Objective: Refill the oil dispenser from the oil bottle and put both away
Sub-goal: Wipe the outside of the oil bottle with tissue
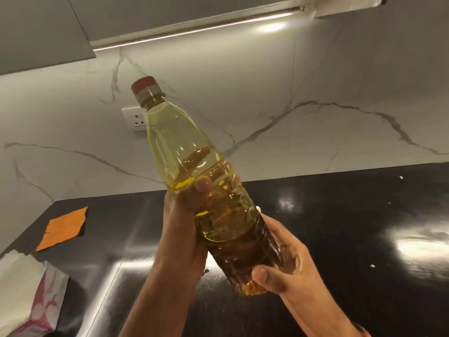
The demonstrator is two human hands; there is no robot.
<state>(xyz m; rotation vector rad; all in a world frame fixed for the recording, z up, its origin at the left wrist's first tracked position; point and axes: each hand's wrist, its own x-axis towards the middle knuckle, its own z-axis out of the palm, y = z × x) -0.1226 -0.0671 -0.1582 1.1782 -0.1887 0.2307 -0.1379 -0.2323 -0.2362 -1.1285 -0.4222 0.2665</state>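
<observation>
A clear plastic oil bottle [184,152] with yellow oil and a red cap is held up in the air, tilted with its neck to the upper left. The cap is on. My left hand [184,215] grips the bottle around its middle, thumb on the front. My right hand [281,263] grips the bottle's base from the right, thumb across the bottom edge. The oil fills roughly the lower half. No oil dispenser is in view.
A glossy black countertop [340,227] runs below the hands. An orange cloth [64,227] lies at its back left. A white and pink packet [31,295] sits at the lower left. A wall socket [136,120] is on the marble backsplash, under an upper cabinet [41,32].
</observation>
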